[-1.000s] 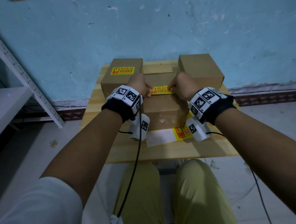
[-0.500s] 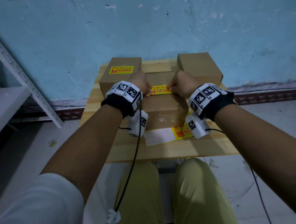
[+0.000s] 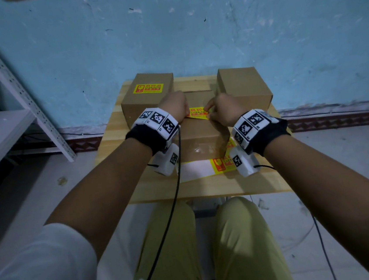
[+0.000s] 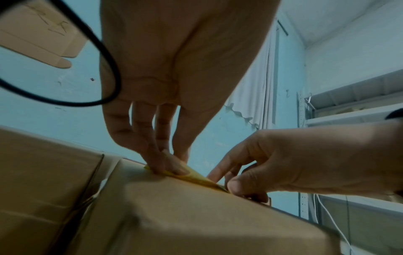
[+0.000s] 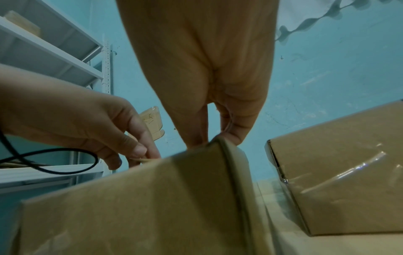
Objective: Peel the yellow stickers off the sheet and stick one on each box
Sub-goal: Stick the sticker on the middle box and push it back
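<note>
Three brown cardboard boxes stand on a small wooden table (image 3: 152, 188). The left box (image 3: 145, 103) carries a yellow sticker (image 3: 148, 88); the right box (image 3: 244, 85) has a bare top. On the near middle box (image 3: 201, 135) lies another yellow sticker (image 3: 197, 113), held at both ends. My left hand (image 3: 185, 114) pinches its left end against the box top (image 4: 167, 168). My right hand (image 3: 208, 112) pinches the right end, index finger laid on it (image 4: 222, 182). The sticker sheet (image 3: 204, 168) lies in front of the middle box, partly under my wrists.
A blue wall rises right behind the table. A white metal shelf unit (image 3: 6, 126) stands to the left. A black cable (image 3: 165, 228) hangs from my left wrist over my lap. Bare floor surrounds the table.
The sticker stays on the middle box top. My right fingers have crept a little leftward over its right end. Both hands sit slightly lower on the box.
</note>
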